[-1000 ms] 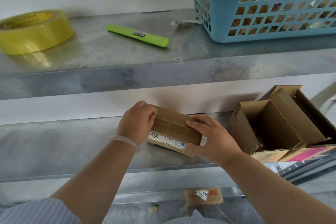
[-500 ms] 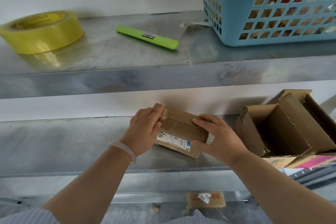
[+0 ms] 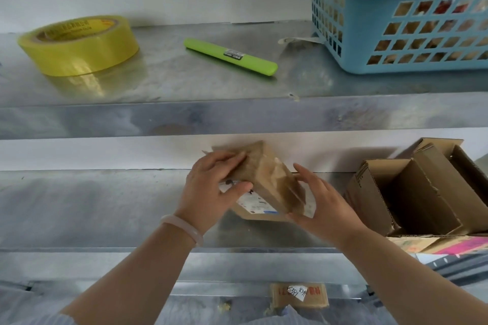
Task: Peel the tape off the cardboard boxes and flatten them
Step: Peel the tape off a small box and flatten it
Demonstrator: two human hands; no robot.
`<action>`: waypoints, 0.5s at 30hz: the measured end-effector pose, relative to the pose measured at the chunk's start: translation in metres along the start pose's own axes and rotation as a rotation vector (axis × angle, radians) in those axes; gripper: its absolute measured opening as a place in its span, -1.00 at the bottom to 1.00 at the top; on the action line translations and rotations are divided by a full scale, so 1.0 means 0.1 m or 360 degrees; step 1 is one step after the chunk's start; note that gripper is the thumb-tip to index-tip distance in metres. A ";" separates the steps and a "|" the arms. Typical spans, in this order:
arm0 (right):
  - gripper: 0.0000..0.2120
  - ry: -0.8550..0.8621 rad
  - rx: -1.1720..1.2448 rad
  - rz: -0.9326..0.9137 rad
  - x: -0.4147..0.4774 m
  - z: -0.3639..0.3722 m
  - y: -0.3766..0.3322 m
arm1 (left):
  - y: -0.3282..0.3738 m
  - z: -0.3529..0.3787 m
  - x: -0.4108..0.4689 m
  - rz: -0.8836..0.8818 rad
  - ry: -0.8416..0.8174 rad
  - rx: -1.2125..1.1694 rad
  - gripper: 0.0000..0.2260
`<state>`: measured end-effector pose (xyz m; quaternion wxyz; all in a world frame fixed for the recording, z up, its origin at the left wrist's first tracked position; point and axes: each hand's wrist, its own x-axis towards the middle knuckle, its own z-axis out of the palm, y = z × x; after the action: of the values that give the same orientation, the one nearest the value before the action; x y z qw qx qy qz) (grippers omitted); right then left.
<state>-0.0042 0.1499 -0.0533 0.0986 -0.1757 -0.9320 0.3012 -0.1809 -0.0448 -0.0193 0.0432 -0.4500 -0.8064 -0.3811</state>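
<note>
The left hand (image 3: pixel 214 187) has its grip clamped on the far left end of the small box (image 3: pixel 266 179), with the fingers laid over the top and the thumb pressed on the labelled side. The right hand (image 3: pixel 324 206) is not clamped. Its fingers lie fairly straight against the near right end and steady the box. The box is tipped up on a slant just above the lower shelf (image 3: pixel 92 206), roughly at its middle. I judge it is being turned this way to bring a tape end within reach of a fingernail. Glossy tape (image 3: pixel 280 185) covers the top face and is not yet peeled, so the task looks to be at its start for this box.

To the left the shelf gives room for flattening. To the right the opened boxes (image 3: pixel 412 192) stand near, and a wide swing of the right elbow could knock them. The front lip of the upper shelf (image 3: pixel 184 82) hangs just above the box, so there is little headroom for lifting. On that shelf lie a yellow tape roll (image 3: pixel 79 45), a green marker (image 3: pixel 229 55) and a blue basket (image 3: pixel 396 21), all well apart from the hands.
</note>
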 end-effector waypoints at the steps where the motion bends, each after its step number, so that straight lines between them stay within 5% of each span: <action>1: -0.05 -0.0026 0.0056 0.0005 0.02 0.02 -0.05 | 0.03 0.01 0.00 0.0161 -0.0022 0.0187 -0.51; 4: -0.01 -0.0060 0.0222 -0.0037 0.05 0.10 -0.17 | 0.14 0.12 -0.04 0.0424 -0.0216 0.0421 -0.58; 8: -0.08 -0.0032 0.0271 -0.0069 -0.04 0.10 -0.12 | 0.12 0.14 0.01 0.0363 -0.0254 0.0215 -0.58; 15: -0.34 0.0188 0.0128 -0.0154 -0.01 -0.04 -0.16 | 0.13 0.11 0.07 0.0226 -0.0499 0.0446 -0.47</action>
<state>-0.0063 0.1394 -0.0409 0.1749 -0.1438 -0.9191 0.3223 -0.1719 -0.0291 -0.0165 0.0061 -0.5491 -0.8146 -0.1867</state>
